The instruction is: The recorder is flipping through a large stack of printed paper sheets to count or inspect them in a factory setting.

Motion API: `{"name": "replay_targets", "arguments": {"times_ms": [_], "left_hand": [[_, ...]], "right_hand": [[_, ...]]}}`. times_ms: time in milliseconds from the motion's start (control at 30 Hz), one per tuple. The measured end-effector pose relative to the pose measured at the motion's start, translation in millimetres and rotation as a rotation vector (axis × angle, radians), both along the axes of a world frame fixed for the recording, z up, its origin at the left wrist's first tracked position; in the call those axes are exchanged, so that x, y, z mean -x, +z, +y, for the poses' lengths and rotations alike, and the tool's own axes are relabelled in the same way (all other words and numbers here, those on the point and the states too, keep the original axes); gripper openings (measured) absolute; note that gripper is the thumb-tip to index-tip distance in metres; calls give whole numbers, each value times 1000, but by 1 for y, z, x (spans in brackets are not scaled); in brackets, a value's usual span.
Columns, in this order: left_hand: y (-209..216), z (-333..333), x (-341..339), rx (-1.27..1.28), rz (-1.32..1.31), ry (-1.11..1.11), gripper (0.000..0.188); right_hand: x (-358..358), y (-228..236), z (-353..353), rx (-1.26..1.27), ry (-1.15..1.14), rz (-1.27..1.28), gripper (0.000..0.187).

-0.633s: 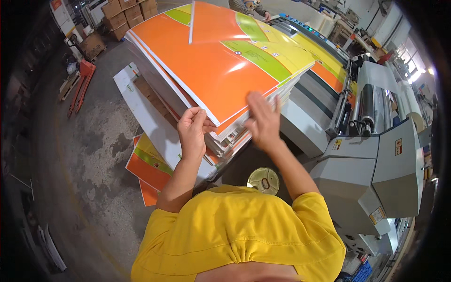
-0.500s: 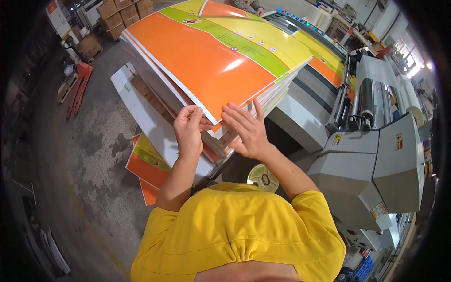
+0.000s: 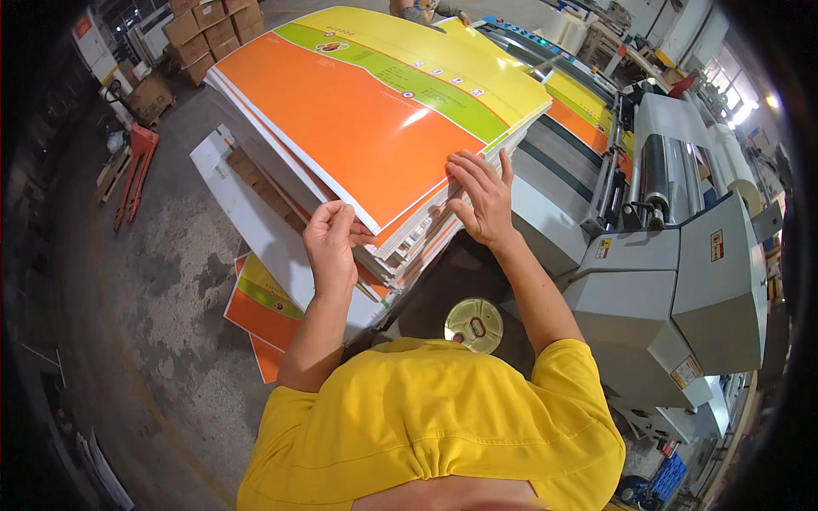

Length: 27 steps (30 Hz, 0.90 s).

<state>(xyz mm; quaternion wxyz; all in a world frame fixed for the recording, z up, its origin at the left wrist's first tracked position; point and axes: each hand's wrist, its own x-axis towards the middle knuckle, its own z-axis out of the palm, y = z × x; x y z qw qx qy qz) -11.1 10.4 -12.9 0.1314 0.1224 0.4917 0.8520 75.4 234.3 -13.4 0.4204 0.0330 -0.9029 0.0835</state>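
A large glossy printed sheet, orange, green and yellow, lies on top of a thick stack of sheets in front of me. My left hand is closed in a pinch at the sheet's near corner, thumb and fingers on its white border. Along the near right edge, my right hand is open, its fingers stretched over the rim of the sheet and the thumb apart. Just under the top sheet, the left side shows a narrow gap between layers.
To the right stands a grey machine with rollers and a printed sheet on its bed. A round yellowish lid is below the stack. Left are loose printed sheets, a red pallet jack and cardboard boxes. Another person stands behind.
My right hand has slid away from the left along the sheet's near right edge. My left hand keeps its pinch at the corner. The top sheet's far part now lies more evenly over the stack.
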Motion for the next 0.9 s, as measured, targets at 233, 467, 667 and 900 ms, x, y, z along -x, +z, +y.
{"name": "replay_targets", "arguments": {"times_ms": [233, 467, 667, 900], "left_hand": [[0, 2, 0, -42, 16, 6, 12], [1, 4, -3, -129, -12, -3, 14], [1, 10, 0, -101, -20, -12, 14], [1, -2, 5, -14, -20, 13, 13]], "right_hand": [[9, 8, 49, 30, -370, 111, 24], [10, 52, -70, 24, 329, -17, 34], [28, 52, -57, 37, 511, -149, 29], [55, 86, -69, 1092, 326, 5, 15]]}}
